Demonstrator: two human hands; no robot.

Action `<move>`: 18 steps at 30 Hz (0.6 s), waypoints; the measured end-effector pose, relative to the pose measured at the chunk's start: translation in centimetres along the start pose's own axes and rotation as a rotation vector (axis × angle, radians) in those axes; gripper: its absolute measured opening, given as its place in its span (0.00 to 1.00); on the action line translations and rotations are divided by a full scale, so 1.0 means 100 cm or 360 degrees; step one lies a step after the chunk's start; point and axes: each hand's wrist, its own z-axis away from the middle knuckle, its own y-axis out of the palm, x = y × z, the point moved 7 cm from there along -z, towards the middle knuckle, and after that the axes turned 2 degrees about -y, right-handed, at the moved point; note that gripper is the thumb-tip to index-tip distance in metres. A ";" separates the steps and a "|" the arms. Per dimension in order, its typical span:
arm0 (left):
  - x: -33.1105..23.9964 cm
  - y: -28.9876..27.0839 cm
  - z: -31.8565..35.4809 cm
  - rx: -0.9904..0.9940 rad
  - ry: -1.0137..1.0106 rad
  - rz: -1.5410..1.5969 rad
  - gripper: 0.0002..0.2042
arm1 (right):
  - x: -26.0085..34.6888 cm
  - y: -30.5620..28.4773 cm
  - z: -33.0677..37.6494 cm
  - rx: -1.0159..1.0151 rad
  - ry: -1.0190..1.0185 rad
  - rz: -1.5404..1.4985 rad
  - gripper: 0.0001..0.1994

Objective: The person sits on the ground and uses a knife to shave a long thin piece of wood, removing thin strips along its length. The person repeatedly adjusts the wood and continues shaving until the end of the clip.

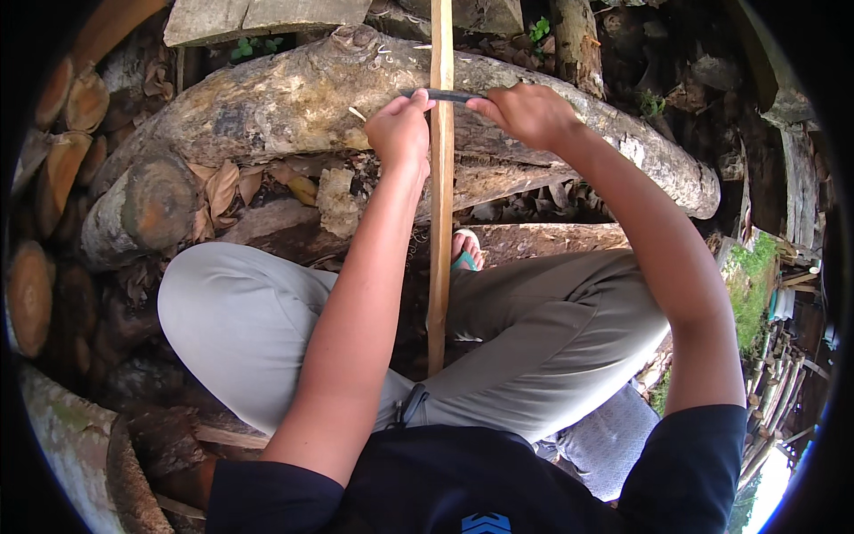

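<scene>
A long, pale wooden strip point(441, 196) stretches away from me between my knees and over a thick log. Across the strip lies a dark, narrow knife point(455, 95). My right hand point(531, 114) is closed around the knife's right end, its handle hidden in the fist. At the left end, the fingers of my left hand point(399, 130) pinch the blade close beside the strip. Whether these fingers also touch the strip, I cannot tell. Small curled shavings point(381, 55) lie on the log past my left hand.
The thick, rough-barked log point(267, 102) runs crosswise in front of me. Cut log ends point(160, 203) and dry leaves point(222, 185) sit at the left. My foot in a sandal point(466, 250) shows beside the strip. Stacked sticks point(779, 392) stand far right.
</scene>
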 end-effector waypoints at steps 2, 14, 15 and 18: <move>0.002 -0.001 -0.002 -0.0010 0.0006 -0.0018 0.10 | 0.001 -0.001 -0.002 -0.0064 -0.0044 0.0036 0.34; -0.007 -0.003 -0.005 0.0085 0.0056 -0.0129 0.11 | 0.005 -0.002 0.000 0.0043 0.0074 -0.0062 0.35; -0.006 -0.002 -0.003 0.0079 0.0053 -0.0140 0.11 | 0.003 -0.001 0.000 0.0041 0.0074 -0.0039 0.35; -0.011 0.003 -0.006 0.0057 0.0066 -0.0147 0.10 | -0.002 -0.003 -0.004 -0.0061 0.0038 0.0018 0.35</move>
